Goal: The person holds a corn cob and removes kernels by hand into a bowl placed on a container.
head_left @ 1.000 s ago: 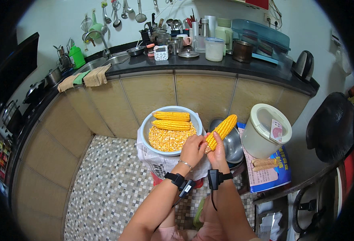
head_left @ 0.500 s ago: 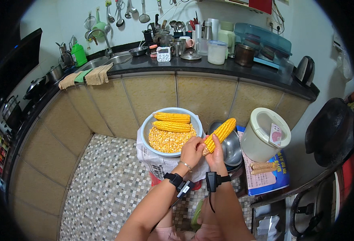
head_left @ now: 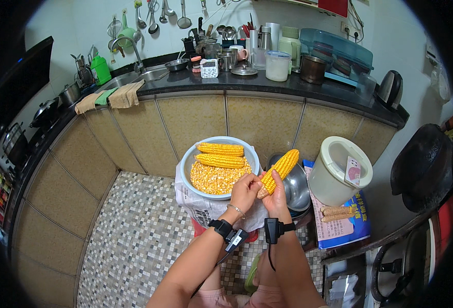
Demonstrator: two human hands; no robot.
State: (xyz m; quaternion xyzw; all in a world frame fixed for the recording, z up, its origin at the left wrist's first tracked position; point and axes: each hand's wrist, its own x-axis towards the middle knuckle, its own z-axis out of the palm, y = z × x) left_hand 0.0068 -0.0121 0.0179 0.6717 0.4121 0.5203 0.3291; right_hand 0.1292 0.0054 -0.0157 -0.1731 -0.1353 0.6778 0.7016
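Fingers (head_left: 252, 180) pinch corn cob (head_left: 279, 172) beside bowl rim (head_left: 185, 164).

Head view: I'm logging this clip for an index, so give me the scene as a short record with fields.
Setting: kitchen, tiled floor, dark counter
Left hand: fingers on the lower end of the corn cob
Right hand: grips the same cob from below
Bowl: loose kernels and two whole cobs
Beside: metal bowl, white lidded bucket, two bare cobs

Lower end of the corn cob (head_left: 279, 171) hidden inside the right hand (head_left: 276, 197), metal bowl (head_left: 295, 187) half covered behind cob, forearms cut off at 6 o'clock, black pan (head_left: 422, 167) clipped at 3 o'clock.
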